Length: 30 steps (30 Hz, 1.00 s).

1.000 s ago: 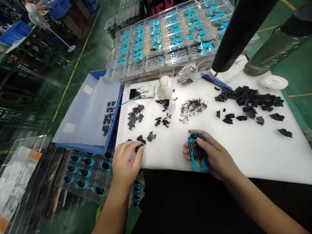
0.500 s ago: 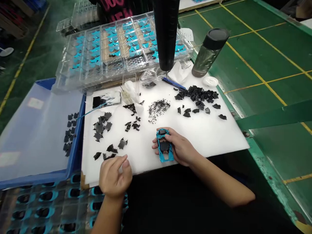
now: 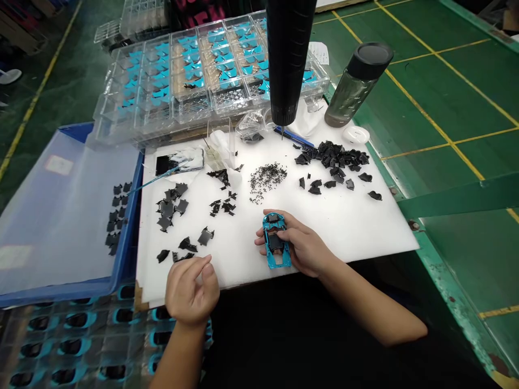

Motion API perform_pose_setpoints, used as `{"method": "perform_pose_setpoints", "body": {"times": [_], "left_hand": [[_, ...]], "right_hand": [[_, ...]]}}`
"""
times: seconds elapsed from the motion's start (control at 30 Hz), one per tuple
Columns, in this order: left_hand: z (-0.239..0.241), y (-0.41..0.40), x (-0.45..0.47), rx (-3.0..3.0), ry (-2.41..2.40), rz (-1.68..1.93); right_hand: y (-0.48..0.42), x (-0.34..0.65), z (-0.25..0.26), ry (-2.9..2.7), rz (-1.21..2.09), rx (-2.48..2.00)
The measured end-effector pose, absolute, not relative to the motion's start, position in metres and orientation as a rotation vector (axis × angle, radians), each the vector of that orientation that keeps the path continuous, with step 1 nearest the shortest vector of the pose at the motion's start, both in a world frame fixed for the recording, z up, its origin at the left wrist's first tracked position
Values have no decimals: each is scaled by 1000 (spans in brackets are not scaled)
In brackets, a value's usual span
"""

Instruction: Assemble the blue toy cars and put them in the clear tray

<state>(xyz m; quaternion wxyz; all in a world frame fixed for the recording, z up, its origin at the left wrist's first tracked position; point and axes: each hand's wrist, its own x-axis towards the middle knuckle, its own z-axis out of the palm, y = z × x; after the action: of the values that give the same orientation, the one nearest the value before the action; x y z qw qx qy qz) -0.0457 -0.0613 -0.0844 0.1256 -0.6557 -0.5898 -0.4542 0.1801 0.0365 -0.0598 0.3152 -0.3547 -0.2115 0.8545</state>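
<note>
- Little has changed in the last moment: the right hand (image 3: pixel 305 249) is closed around a blue model-car shell (image 3: pixel 272 219), and the shell has turned only slightly, with its nose away from the person.
- A black insert (image 3: pixel 276 243) sits inside the shell, with the fingers wrapped around the shell's side.
- The left hand (image 3: pixel 190 289) is open and empty, its fingers loosely curled, over the tabletop's front edge. It is nearest to flat black pieces (image 3: pixel 186 244).
- The white foam-topped tabletop (image 3: pixel 365 227) carries a heap of black plastic parts (image 3: pixel 334 159), a scatter of tiny black pins (image 3: pixel 267 182), and a blue-handled tool (image 3: pixel 294 136).
- A hanging black electric screwdriver (image 3: pixel 287 65) points down over the far edge.
- Beyond stand clear trays of blue parts (image 3: pixel 211 65), a dark-capped bottle (image 3: pixel 357 86), and a small white dish (image 3: pixel 356 134).
- To the left, a blue crate (image 3: pixel 133 227) holds rows of black pieces (image 3: pixel 115 216).
- Trays of blue-rimmed parts (image 3: pixel 68 346) lie low in front, and the green floor (image 3: pixel 438 92) has yellow lines.
</note>
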Motion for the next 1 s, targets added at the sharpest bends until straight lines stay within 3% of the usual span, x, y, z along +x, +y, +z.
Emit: {"method": "perform_pose_setpoints", "body": {"times": [1.0], "left_hand": [[-79,-62,-44,-1881,-1761,-1364]], "right_hand": [[33,182,-55,-832,2172,-1036]]}}
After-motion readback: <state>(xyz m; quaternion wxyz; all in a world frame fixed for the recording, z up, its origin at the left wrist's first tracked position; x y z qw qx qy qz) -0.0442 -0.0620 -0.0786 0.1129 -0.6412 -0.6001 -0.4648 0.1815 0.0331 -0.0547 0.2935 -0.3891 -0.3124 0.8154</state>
